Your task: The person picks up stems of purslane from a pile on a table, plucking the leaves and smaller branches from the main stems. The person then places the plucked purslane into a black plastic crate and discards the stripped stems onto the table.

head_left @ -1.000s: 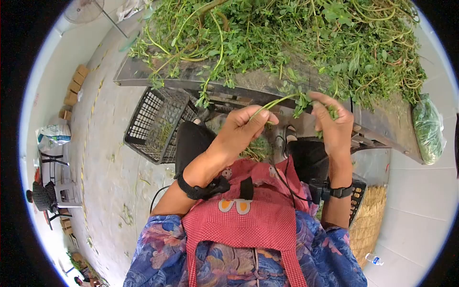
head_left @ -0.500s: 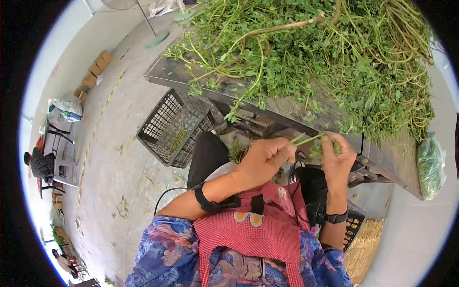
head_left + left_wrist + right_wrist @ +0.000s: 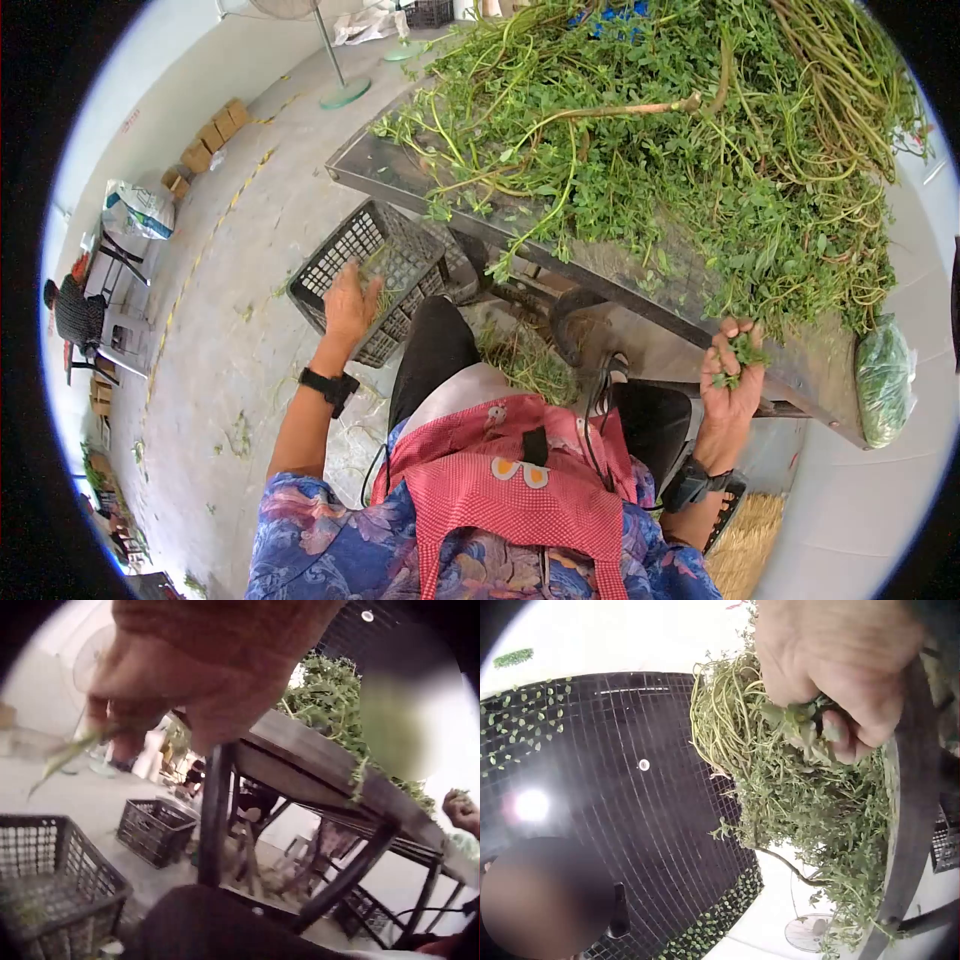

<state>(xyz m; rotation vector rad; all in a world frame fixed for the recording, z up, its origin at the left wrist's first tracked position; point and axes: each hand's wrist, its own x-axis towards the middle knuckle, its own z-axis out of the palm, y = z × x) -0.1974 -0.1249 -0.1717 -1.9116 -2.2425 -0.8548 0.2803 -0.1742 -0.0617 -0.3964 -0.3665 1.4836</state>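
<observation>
Over the black, open-topped plastic crate (image 3: 335, 285), in the head view, is the left hand (image 3: 348, 308); by the dark counter's (image 3: 395, 180) near edge, towards its right corner, the right hand (image 3: 730, 385) grips small green leafy sprigs (image 3: 738, 362). The tangled green heap (image 3: 640, 150) covers much of the counter. The left wrist view shows thin green stems (image 3: 64, 759) pinched in the left grip. In the right wrist view, curled fingers (image 3: 838, 729) clasp the sprigs.

On the table (image 3: 385, 172), one heap of leafy greens (image 3: 640, 180); at its right end, one plastic bag (image 3: 884, 388); beyond its left, two stand bases (image 3: 345, 93).
</observation>
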